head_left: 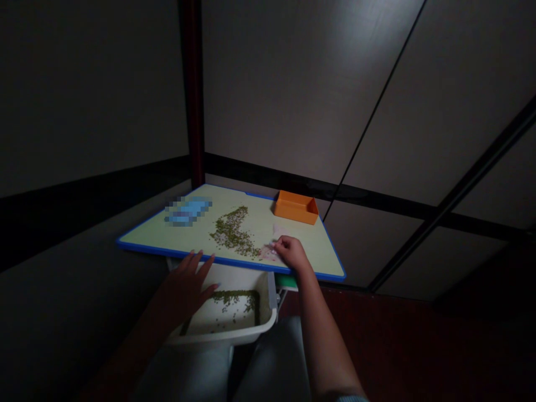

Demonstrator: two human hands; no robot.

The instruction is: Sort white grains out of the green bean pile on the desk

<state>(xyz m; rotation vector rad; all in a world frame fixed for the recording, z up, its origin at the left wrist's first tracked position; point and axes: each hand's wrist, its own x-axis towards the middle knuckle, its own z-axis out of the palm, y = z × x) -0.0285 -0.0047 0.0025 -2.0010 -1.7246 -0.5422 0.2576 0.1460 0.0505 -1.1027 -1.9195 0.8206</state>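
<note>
My right hand [292, 252] rests on the pale tabletop [234, 196], its fingers curled into a pinch. Something small and whitish shows at the fingertips, too unclear to name. Beneath and beside them lies a pale pinkish patch [268, 253]. Just to the left spreads a loose heap of small green grains [234, 231], perhaps beans. My left hand [190, 287] is open, its fingers spread at the blue front edge of the table, over the left side of a white tray [234, 335]. Inside the tray, more green grains [238, 296] gather mostly along the far side.
An orange open box [295, 211] stands at the table's back right. A light blue item [188, 211], blurred out, lies at the left. Behind the table rise grey panels [285, 84] with a dark red post [195, 89]. My legs are below the tray.
</note>
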